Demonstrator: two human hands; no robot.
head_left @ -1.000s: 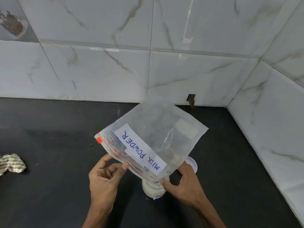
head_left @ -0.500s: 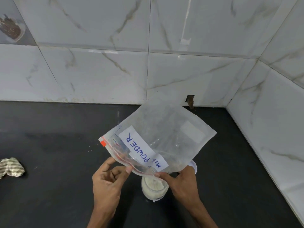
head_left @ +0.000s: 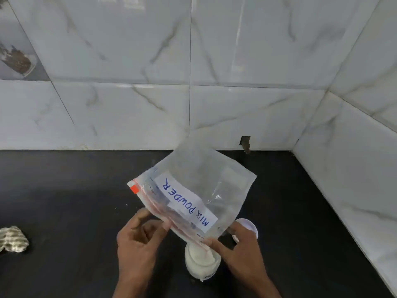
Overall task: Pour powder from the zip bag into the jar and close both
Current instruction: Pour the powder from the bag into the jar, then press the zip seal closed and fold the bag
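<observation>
A clear zip bag with a white "MILK POWDER" label is held upside down and tilted, its red zip edge facing down toward me. Both hands pinch that zip edge: my left hand at its middle, my right hand at its lower corner. Directly under that corner stands a small clear jar on the black counter, holding white powder and without a lid. The bag looks nearly empty. A white round lid lies on the counter behind my right hand, partly hidden by it.
The black counter meets white marble-tiled walls at the back and on the right, forming a corner. A crumpled striped cloth lies at the far left. A few white powder specks dot the counter left of the bag.
The bag has shifted slightly right and its mouth has lifted a little off the jar, exposing more of the powder-filled jar. Both hands stay pinched on the zip edge.
</observation>
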